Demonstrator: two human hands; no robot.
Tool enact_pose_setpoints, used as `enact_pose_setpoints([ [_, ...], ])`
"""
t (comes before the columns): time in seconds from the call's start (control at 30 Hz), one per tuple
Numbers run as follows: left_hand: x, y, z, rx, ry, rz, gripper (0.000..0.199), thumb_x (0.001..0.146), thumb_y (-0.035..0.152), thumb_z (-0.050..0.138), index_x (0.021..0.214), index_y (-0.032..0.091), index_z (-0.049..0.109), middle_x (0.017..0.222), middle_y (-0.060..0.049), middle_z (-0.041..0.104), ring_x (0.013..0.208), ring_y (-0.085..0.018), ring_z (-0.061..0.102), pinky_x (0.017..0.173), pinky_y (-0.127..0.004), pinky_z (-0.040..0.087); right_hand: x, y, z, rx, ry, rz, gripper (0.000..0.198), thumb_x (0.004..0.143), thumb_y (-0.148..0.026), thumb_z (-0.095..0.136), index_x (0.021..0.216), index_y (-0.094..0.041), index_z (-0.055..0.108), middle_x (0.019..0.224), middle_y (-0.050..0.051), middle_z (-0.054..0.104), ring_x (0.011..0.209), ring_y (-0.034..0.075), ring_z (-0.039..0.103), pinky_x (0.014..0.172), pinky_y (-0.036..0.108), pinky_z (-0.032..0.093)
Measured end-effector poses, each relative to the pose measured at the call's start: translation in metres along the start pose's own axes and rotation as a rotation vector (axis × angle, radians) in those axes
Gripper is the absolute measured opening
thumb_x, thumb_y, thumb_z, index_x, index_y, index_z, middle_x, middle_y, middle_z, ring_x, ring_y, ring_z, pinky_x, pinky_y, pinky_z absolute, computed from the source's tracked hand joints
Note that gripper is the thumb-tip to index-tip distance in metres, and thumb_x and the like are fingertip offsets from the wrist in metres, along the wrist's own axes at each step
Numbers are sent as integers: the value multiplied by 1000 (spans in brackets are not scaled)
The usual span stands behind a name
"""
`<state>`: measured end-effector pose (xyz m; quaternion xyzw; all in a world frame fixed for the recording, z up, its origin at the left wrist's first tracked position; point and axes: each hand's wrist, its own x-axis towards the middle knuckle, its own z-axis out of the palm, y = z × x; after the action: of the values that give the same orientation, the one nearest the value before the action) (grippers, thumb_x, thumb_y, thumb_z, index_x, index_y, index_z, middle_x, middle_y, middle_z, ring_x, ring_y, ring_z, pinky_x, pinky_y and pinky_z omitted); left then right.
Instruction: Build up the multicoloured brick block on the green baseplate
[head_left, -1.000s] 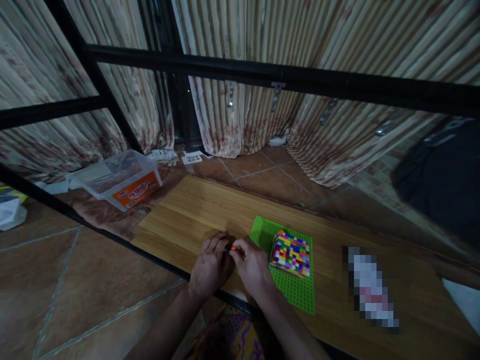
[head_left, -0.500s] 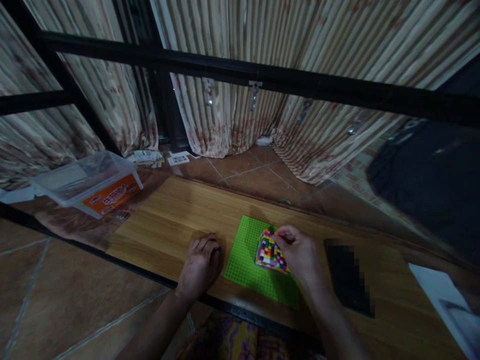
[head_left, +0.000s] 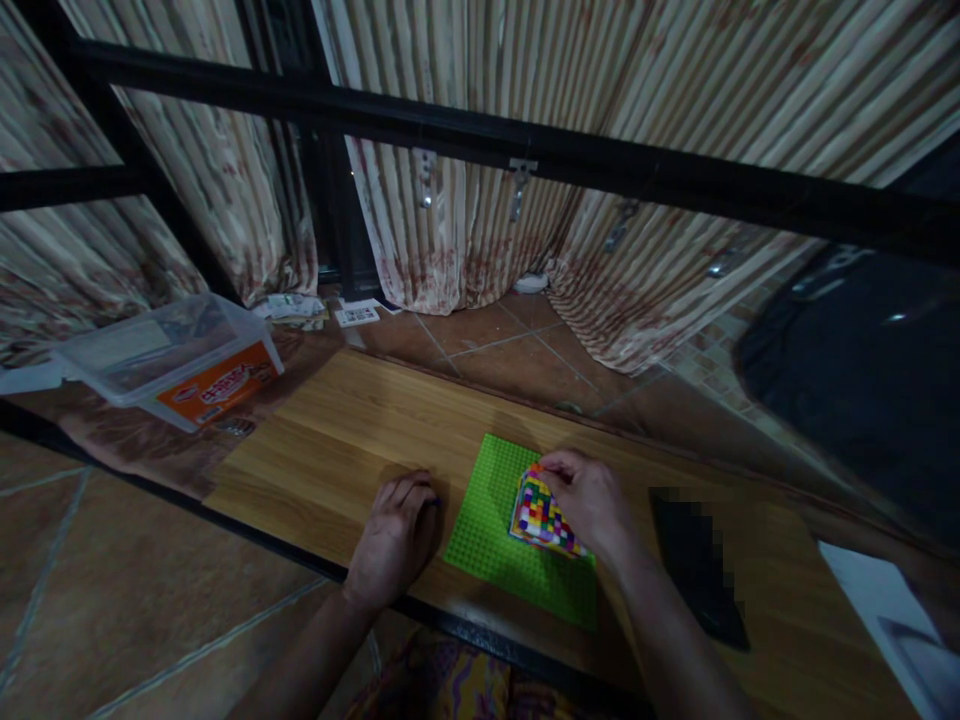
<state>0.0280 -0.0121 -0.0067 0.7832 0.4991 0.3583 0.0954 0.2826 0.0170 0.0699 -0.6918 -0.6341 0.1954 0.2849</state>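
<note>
A green studded baseplate (head_left: 480,540) lies on the wooden table. On it sits a low block of many-coloured toy bricks (head_left: 538,512), its right side partly covered by my right hand (head_left: 589,500). The thumb and fingers of that hand are pinched together at the block's far edge, beside an orange-red brick. Whatever is between those fingertips is hidden. Left of the baseplate, my left hand (head_left: 394,535) rests on the table with curled fingers. A small dark blue brick (head_left: 433,500) shows at its fingertips.
To the right of the baseplate lies a dark flat device (head_left: 686,560), partly pixelated. A clear plastic tub (head_left: 169,350) with an orange label stands at the left end. A black metal bar (head_left: 465,130) crosses in front of striped curtains. White paper (head_left: 877,590) lies far right.
My right hand has shifted slightly left along the block's far edge. My left hand stays nearly where it was. The whole view has moved slightly.
</note>
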Motion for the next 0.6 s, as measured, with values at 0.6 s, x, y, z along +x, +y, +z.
enact_pose_setpoints([
  [0.6, 0, 4, -2, -11, -12, -33, 12, 92, 17, 50, 93, 21, 61, 109, -8, 66, 110, -24, 60, 97, -44, 50, 21, 2, -12, 146, -200, 62, 10, 66, -27, 67, 66, -20, 74, 63, 1, 73, 57, 15, 66, 54, 25, 47],
])
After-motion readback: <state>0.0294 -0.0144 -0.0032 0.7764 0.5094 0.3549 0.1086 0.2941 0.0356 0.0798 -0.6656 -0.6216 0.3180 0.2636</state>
